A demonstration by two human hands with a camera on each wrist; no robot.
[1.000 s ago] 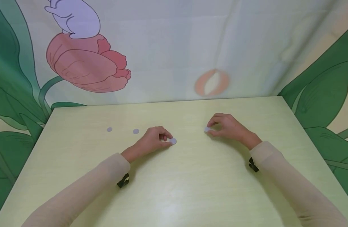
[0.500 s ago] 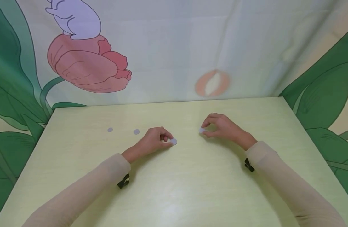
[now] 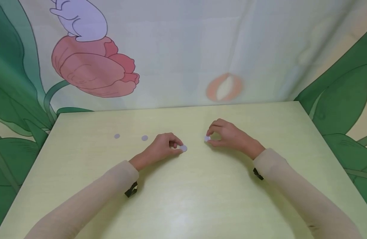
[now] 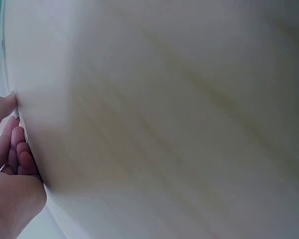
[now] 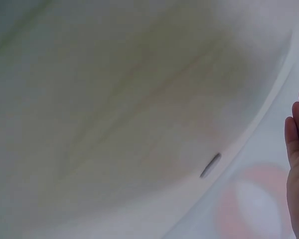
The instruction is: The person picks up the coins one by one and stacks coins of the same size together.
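Note:
In the head view my left hand point(image 3: 163, 146) pinches a small pale-lilac round disc point(image 3: 184, 148) between thumb and forefinger, low at the tabletop. In the left wrist view, the other fingers of that hand point(image 4: 12, 149) are curled close to the surface. Right of centre, my right hand point(image 3: 229, 136) holds a similar disc point(image 3: 207, 138) by its edges with thumb and forefinger. A short gap separates the two held discs. To the left of the hands, one loose disc point(image 3: 144, 138) lies flat, and another disc point(image 3: 117, 136) lies farther left.
The pale yellow table point(image 3: 183, 192) has its far edge along a printed curtain point(image 3: 171, 59) with a flower and leaves. Each cuff has a black strap point(image 3: 131, 190) beneath it. The right wrist view shows a short dark strip point(image 5: 210, 165) on the table.
My right hand has slid left with its disc, closing on the left hand's disc. My left hand and the two loose discs have stayed in place.

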